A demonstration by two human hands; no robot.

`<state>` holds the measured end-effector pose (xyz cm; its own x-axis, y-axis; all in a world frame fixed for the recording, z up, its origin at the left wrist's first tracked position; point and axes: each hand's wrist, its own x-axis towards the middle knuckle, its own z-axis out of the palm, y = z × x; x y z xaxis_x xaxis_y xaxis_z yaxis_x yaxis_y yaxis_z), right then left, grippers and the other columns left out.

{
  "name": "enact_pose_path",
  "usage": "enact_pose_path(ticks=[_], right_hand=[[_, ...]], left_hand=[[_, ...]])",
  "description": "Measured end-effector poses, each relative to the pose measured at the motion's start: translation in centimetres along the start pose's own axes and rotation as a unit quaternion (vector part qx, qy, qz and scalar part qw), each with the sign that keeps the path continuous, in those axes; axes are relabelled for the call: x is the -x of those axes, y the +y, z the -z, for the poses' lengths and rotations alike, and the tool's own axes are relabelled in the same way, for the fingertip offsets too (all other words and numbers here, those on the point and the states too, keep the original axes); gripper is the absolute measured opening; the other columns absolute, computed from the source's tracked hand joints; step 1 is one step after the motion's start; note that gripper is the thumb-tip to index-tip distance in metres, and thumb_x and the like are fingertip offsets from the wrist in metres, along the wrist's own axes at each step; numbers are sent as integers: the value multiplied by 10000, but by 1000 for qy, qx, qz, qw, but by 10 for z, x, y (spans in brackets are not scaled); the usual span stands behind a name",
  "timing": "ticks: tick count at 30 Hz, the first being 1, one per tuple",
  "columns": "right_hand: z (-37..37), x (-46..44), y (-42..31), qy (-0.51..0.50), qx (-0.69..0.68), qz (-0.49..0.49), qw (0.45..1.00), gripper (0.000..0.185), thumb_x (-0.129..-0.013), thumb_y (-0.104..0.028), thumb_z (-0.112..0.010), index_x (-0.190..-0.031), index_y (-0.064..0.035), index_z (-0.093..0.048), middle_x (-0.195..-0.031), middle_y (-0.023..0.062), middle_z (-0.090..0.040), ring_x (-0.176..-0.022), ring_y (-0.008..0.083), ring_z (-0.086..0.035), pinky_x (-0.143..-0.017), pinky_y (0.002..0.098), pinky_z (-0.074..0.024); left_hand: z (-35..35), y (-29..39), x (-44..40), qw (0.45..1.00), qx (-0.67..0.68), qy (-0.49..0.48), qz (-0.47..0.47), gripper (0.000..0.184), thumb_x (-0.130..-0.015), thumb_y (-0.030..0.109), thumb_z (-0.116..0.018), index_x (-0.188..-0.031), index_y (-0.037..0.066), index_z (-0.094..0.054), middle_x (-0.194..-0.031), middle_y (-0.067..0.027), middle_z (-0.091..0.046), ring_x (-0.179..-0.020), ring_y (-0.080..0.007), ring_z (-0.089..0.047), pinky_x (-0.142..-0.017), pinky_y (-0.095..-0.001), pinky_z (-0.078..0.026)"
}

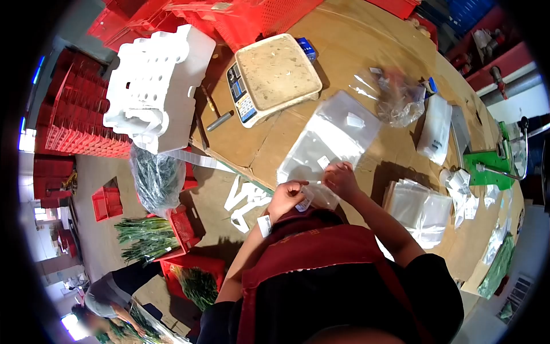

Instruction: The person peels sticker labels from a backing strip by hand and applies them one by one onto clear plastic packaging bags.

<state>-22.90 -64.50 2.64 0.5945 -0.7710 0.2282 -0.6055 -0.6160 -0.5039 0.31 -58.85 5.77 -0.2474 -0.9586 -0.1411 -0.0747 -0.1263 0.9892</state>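
Label [305, 202] in curled left hand [285, 199]

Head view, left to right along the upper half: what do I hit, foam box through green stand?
White foam box → scale → crumpled clear bag → white packet → green stand.

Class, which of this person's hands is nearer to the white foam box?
The left. In the view, the left hand is below and right of the white foam box; the right hand is farther right.
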Motion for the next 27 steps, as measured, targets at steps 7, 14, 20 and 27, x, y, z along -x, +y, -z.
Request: enact_pose_path(ticks=[7,14,20,27], right_hand=[[31,-19,38,220,-306,-161,912,87,-817,-75,-570,-850,-41,-643,-913,52,-629,-766,140,-568,-644,274,-442],[53,-34,-33,258,-181,-47,948,196,-785,-233,-655,-848,-55,-606,-841,76,-584,-915,189,-501,-832,342,-348],[13,-24,-47,-59,-318,-181,929,150,-714,-192,-702,-692,-78,-609,-626,45,-598,-581,154,-576,-577,279,-449],[-4,-29,8,97,-102,-129,982,143,-679,-134,-737,-729,-50,-632,-638,57,-623,-536,163,-589,-542,270,-472]], left_hand=[[-2,7,5,998,-12,8,60,106,-784,18,-587,-709,-13,-520,-658,-16,-511,-614,-73,-473,-557,-235,-395],[-12,12,-5,999,2,-1,42,129,-821,19,-584,-950,14,-588,-741,-32,-603,-687,-95,-540,-635,-247,-447],[-10,4,-7,1000,-9,-12,20,158,-815,7,-592,-972,12,-597,-795,-59,-634,-738,-127,-587,-674,-264,-472],[6,-8,0,986,-133,2,101,148,-786,14,-617,-933,14,-603,-781,-84,-646,-681,-134,-589,-634,-270,-474]])
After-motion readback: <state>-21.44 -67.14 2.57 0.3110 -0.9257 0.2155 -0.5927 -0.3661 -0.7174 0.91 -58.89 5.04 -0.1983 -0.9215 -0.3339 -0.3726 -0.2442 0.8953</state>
